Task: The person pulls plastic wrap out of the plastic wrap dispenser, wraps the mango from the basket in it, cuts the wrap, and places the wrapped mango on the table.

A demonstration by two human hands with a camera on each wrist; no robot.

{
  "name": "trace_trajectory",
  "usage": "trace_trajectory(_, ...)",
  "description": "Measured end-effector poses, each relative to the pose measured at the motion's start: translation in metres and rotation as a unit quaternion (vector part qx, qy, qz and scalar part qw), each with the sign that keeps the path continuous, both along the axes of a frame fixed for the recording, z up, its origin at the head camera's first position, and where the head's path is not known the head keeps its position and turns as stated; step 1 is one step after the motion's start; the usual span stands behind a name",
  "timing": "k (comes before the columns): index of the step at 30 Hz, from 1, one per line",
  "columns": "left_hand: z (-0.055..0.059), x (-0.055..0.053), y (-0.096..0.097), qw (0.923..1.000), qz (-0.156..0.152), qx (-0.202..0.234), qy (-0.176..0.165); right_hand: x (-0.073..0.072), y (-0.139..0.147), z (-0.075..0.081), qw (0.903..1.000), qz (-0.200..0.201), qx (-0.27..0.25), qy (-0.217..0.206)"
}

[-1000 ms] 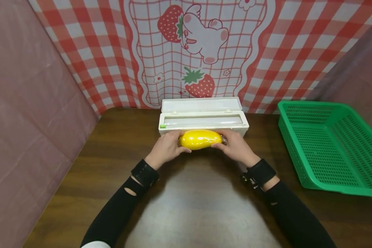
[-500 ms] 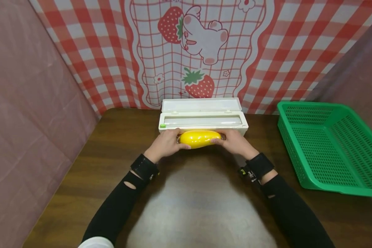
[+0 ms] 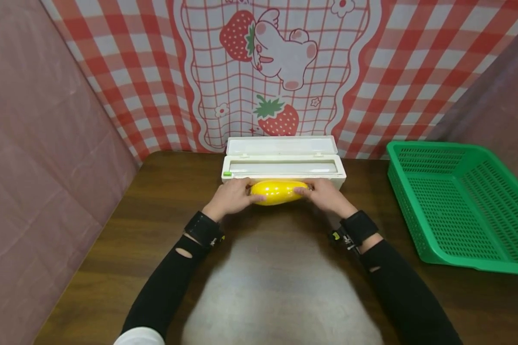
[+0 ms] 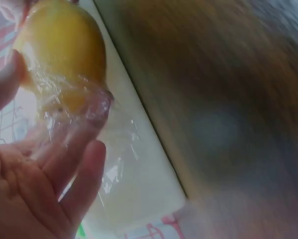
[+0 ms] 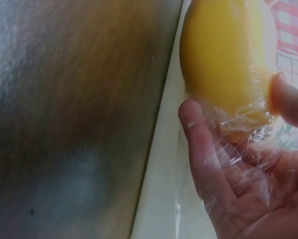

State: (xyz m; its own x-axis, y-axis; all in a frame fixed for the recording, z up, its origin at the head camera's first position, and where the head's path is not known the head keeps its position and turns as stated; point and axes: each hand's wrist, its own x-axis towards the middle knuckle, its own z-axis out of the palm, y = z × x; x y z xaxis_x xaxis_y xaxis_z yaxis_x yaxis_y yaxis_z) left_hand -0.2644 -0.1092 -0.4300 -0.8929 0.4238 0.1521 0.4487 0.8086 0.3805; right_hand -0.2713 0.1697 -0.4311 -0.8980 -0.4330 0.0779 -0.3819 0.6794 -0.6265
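Note:
A smooth, oblong yellow fruit (image 3: 278, 191) lies crosswise between both hands, with clear cling film (image 4: 64, 92) wrapped over it and crumpled at its ends. My left hand (image 3: 230, 197) holds the left end, thumb on the near side and fingers beyond it. At the other end, my right hand (image 3: 329, 197) grips in the same way, its thumb over the fruit. In the right wrist view loose film (image 5: 260, 164) bunches across the palm and fingers. Just behind the fruit stands a white cling film dispenser box (image 3: 341, 173), lid (image 3: 280, 145) raised, a roll (image 3: 282, 167) inside.
A green slotted plastic basket (image 3: 418, 225) stands at the right of the dark wooden table (image 3: 155, 201). A small green slider (image 3: 227, 174) sits at the dispenser's left front. A red-and-white checked cloth (image 3: 393, 86) hangs behind the table, with a pink cloth (image 3: 47, 167) at the left.
Both thumbs have moved further over the fruit's near side. The fruit has shifted slightly away, towards the dispenser, and the wrists have drawn a little inward. The box and basket stay put.

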Motion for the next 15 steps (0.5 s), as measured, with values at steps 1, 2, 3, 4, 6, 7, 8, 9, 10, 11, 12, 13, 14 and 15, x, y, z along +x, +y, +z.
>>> trace_trajectory(1,0.0001,-0.0003,0.0006,1.0,0.007,-0.002,-0.002,-0.0004,-0.0006,-0.0003,0.9999,-0.004,-0.007,-0.012)
trace_trajectory(2,0.0004,-0.0004,0.0011,0.9999,0.013,0.0,-0.006,-0.0009,-0.0011,-0.0006,0.9997,-0.008,-0.012,-0.021)
trace_trajectory(3,0.0008,-0.0004,0.0018,0.9998,0.019,0.002,-0.01,-0.0018,-0.0012,-0.0014,0.9994,-0.011,-0.017,-0.027)
trace_trajectory(4,0.001,-0.0005,0.0024,0.9996,0.024,0.005,-0.014,-0.0026,-0.0013,-0.0022,0.9991,-0.014,-0.021,-0.034)
trace_trajectory(6,0.0013,-0.0009,0.0033,0.999,0.036,0.011,-0.024,-0.0039,-0.0013,-0.0038,0.9982,-0.017,-0.034,-0.047)
trace_trajectory(7,0.0014,-0.0011,0.0037,0.9987,0.041,0.013,-0.028,-0.0045,-0.0013,-0.0045,0.9975,-0.018,-0.042,-0.054)
trace_trajectory(8,0.0014,-0.0014,0.0041,0.9983,0.046,0.017,-0.032,-0.0051,-0.0011,-0.0055,0.9969,-0.019,-0.048,-0.059)
trace_trajectory(9,0.0013,-0.0017,0.0045,0.9979,0.05,0.02,-0.036,-0.0057,-0.001,-0.0066,0.9964,-0.02,-0.054,-0.063)
trace_trajectory(10,0.0012,-0.0021,0.0049,0.9975,0.053,0.024,-0.039,-0.0063,-0.0008,-0.0075,0.9959,-0.022,-0.058,-0.066)
trace_trajectory(11,0.0012,-0.0023,0.0055,0.9971,0.057,0.027,-0.043,-0.0066,-0.0008,-0.0081,0.9953,-0.024,-0.063,-0.069)
trace_trajectory(12,0.0011,-0.0025,0.006,0.9967,0.06,0.029,-0.045,-0.0071,-0.0007,-0.0087,0.9951,-0.025,-0.065,-0.07)
trace_trajectory(13,0.0011,-0.0026,0.0067,0.9963,0.064,0.032,-0.048,-0.0074,-0.0006,-0.0091,0.9947,-0.026,-0.069,-0.072)
trace_trajectory(14,0.0012,-0.0026,0.0074,0.9957,0.068,0.035,-0.052,-0.0077,-0.0006,-0.0097,0.9943,-0.03,-0.071,-0.074)
trace_trajectory(15,0.0012,-0.0027,0.0081,0.9951,0.074,0.036,-0.055,-0.0082,-0.0006,-0.0101,0.9941,-0.031,-0.072,-0.075)
